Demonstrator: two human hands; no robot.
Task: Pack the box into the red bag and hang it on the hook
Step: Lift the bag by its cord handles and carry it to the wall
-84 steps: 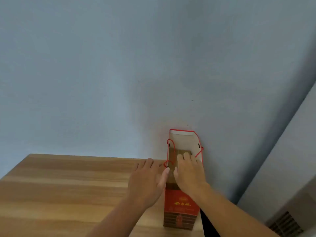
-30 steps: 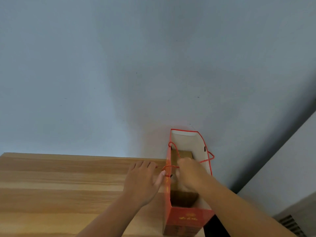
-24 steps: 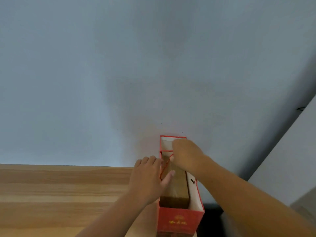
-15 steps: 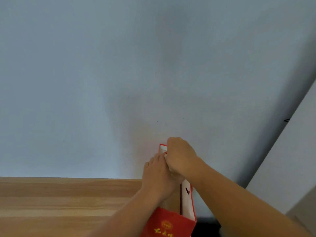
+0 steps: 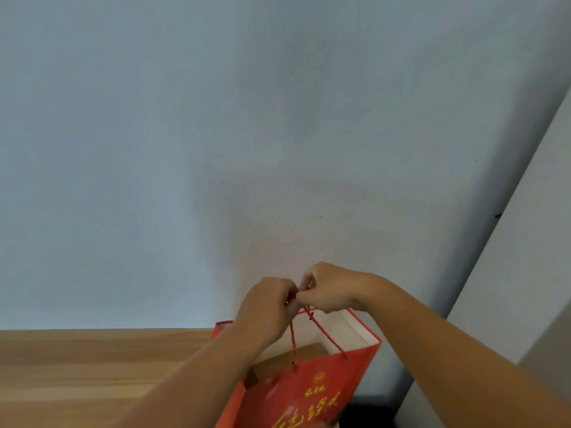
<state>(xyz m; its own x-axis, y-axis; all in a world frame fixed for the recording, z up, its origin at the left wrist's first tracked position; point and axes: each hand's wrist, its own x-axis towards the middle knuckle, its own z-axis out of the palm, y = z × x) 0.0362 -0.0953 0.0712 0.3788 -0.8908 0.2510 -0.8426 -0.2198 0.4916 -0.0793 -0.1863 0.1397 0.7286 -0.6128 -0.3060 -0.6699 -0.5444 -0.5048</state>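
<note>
Pale wall [image 5: 216, 134] is filling most of the view behind a wooden table [image 5: 92, 366], at whose edge the bag [image 5: 309, 393] is being held with the box [image 5: 290, 356] partly showing inside. Its cords [image 5: 292, 344] are being pinched between the clenched left hand [image 5: 267, 307] and right hand [image 5: 329, 288]; both loops are best gathered evenly before lifting. No hook is being shown, and the bag's base is being cut off.

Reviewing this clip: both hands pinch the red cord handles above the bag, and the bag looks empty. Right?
Not quite. In the head view, the left hand and right hand pinch the cord handles, but the brown box sits inside the red bag.
</note>
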